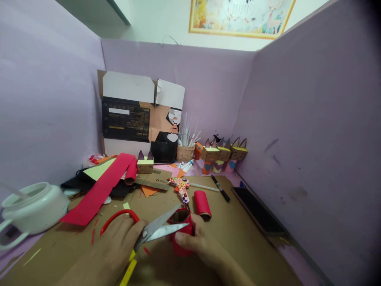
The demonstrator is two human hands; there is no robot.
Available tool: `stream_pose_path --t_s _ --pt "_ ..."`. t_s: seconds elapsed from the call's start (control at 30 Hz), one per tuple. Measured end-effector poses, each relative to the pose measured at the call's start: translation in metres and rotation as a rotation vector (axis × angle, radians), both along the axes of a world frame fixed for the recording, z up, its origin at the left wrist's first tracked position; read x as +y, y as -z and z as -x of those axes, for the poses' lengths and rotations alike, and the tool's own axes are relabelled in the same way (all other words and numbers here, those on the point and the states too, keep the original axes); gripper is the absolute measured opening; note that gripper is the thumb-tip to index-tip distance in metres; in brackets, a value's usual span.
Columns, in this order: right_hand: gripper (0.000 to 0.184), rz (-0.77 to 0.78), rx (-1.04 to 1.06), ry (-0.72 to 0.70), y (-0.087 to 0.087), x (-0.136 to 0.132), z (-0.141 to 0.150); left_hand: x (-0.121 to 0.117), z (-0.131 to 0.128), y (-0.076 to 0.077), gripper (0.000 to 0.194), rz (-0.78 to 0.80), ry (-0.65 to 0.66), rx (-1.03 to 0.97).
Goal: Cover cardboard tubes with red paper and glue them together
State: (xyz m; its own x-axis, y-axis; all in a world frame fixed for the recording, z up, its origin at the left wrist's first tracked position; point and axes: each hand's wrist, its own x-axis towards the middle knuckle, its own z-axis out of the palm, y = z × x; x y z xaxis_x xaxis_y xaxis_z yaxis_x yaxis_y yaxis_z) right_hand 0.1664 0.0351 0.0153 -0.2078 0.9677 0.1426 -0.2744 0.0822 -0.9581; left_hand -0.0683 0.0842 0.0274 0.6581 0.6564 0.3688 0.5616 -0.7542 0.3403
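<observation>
One scissors (154, 230), blades apart, gripped in the left hand (116, 246). Three red tubes: the right hand (202, 242) clamps one tube (181, 228) at the table's near edge; it is red outside, brown inside.

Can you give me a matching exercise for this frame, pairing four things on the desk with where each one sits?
Things:
1. scissors
2. white jug
3. black marker
4. red-wrapped tube

Places:
A. at the far left edge of the desk
B. in the grip of the right hand
C. in the left hand, blades open
D. lying beyond the loose red tube, near the phone

Pairs: 1-C, 2-A, 3-D, 4-B
</observation>
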Motion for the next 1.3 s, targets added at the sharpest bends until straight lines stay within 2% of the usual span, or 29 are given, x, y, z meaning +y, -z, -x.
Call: stream_pose_path --t_s 0.1,0.2,0.4,0.53,0.73,0.87,1.03,1.3 --pt "0.035 -0.052 -0.021 -0.036 -0.002 -0.001 0.001 -0.004 -0.007 -0.008 0.045 -0.126 0.04 0.107" --pt "0.033 -0.058 -0.033 -0.031 -0.002 -0.001 0.001 -0.005 -0.013 -0.011 0.043 -0.264 0.007 0.2" --pt "0.032 -0.008 -0.048 0.008 -0.005 0.0 0.004 -0.009 -0.018 -0.019 0.039 -0.32 -0.05 0.361" --pt "0.035 0.055 -0.02 0.007 -0.007 -0.001 0.006 -0.011 -0.019 -0.023 0.042 -0.456 -0.051 0.446" --pt "0.035 0.028 -0.031 0.005 0.003 0.0 0.003 -0.011 -0.023 -0.032 0.04 -0.659 0.014 0.509" --pt "0.032 0.032 -0.043 -0.006 0.004 0.002 0.002 -0.012 -0.022 -0.036 0.041 -0.665 0.023 0.525" --pt "0.033 0.062 -0.015 -0.007 0.003 0.001 0.003 -0.008 -0.018 -0.024 0.044 -0.682 0.023 0.519" --pt "0.034 0.063 -0.018 0.015 0.003 0.003 0.005 -0.004 -0.011 -0.012 0.046 -0.493 -0.014 0.41"
